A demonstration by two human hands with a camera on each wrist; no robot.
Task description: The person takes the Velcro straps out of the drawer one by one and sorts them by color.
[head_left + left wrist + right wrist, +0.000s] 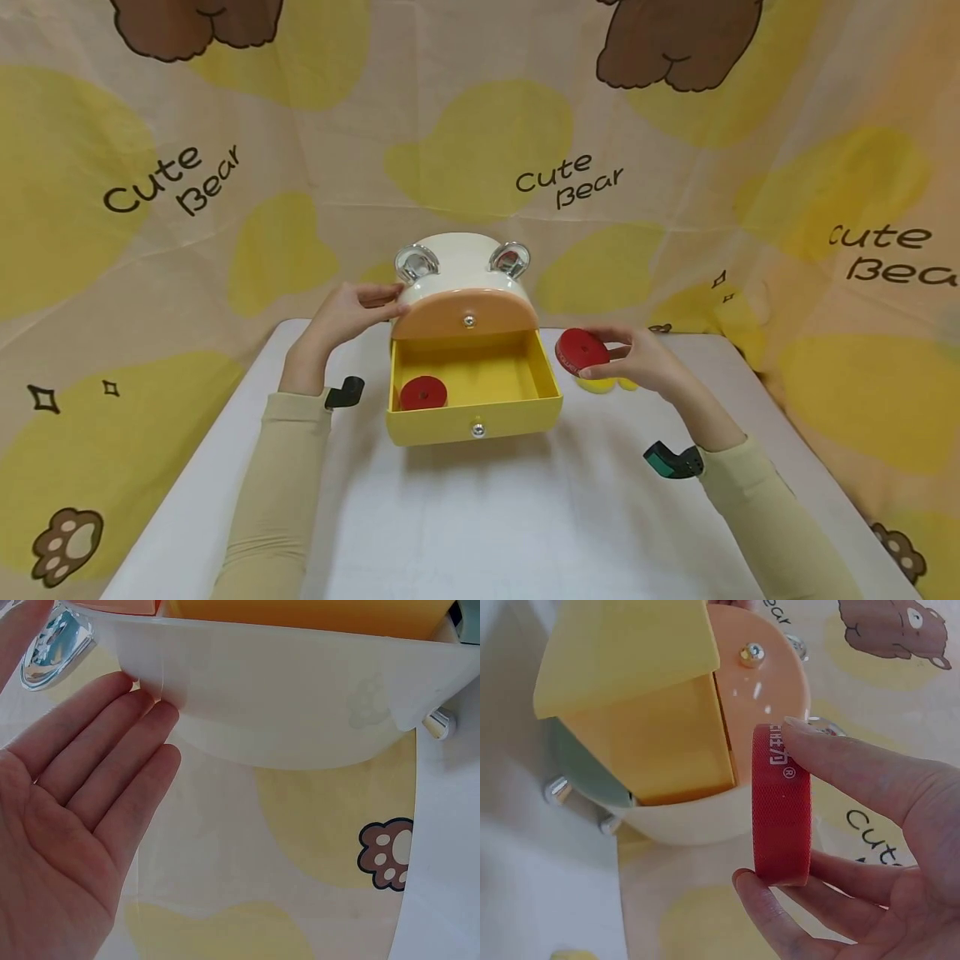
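As right grip [637, 358] pinches, red roll [780, 806] between fingertips [751, 885], beside drawer [435, 429]

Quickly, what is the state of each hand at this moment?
Left hand: open, touching the side of the white cabinet.
Right hand: closed, holding a red roll between thumb and fingers.

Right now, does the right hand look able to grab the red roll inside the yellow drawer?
Probably not: the right hand is occupied, gripping another red roll. Otherwise the way looks free, as the yellow drawer stands open and nothing lies over the roll inside.
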